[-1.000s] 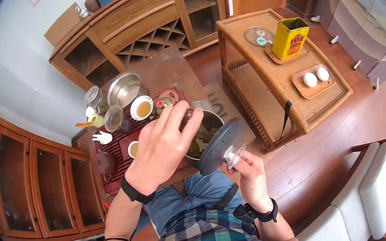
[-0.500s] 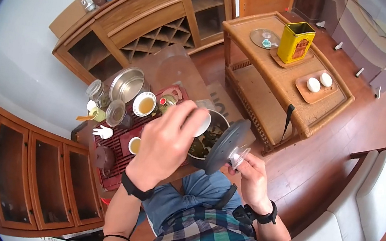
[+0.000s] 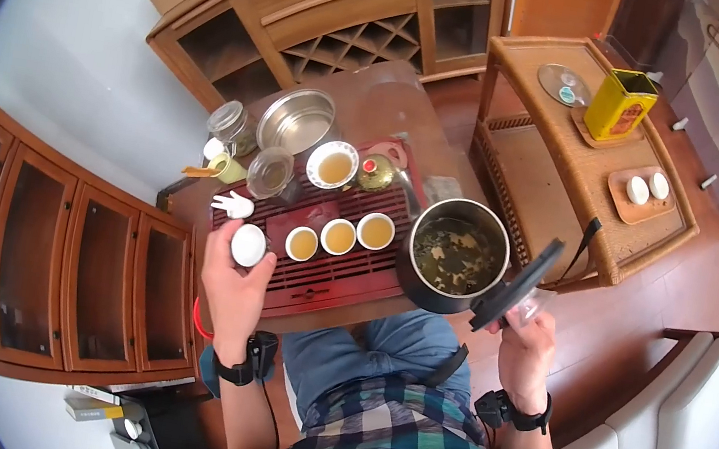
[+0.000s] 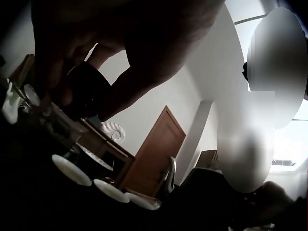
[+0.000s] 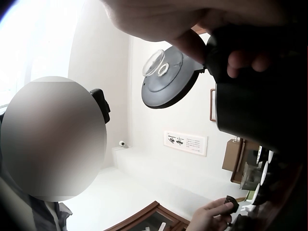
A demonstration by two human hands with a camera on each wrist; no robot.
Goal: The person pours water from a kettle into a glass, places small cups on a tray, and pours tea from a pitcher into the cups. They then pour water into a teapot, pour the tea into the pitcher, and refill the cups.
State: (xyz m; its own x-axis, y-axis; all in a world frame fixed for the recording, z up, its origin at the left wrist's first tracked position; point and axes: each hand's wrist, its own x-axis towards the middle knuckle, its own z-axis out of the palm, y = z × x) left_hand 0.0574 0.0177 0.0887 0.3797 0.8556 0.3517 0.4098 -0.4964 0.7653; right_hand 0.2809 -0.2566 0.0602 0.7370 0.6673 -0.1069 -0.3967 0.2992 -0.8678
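My left hand (image 3: 234, 285) pinches a small white teacup (image 3: 248, 245) over the near left edge of a red slatted tea tray (image 3: 322, 291). In the left wrist view that cup (image 4: 89, 89) is a dark shape between fingers and thumb. Three teacups of amber tea, the middle one (image 3: 338, 236) among them, stand in a row on the tray. To their right is a dark kettle (image 3: 421, 280) of liquid with pale floating bits. My right hand (image 3: 528, 352) grips its black handle, partly hidden behind the raised lid (image 3: 512, 289), which has a clear knob.
Behind the cups are a patterned bowl of tea (image 3: 333, 165), a steel pot (image 3: 296, 122), glass jars (image 3: 270, 172) and a white hand-shaped figurine (image 3: 233, 205). A rattan cart (image 3: 547, 150) at right bears a yellow tin (image 3: 620, 107) and two white cups on a small tray.
My left hand has moved left from over the kettle to the tray's left side, carrying the white teacup. The filled cups show in full now. My right hand stays by the raised lid.
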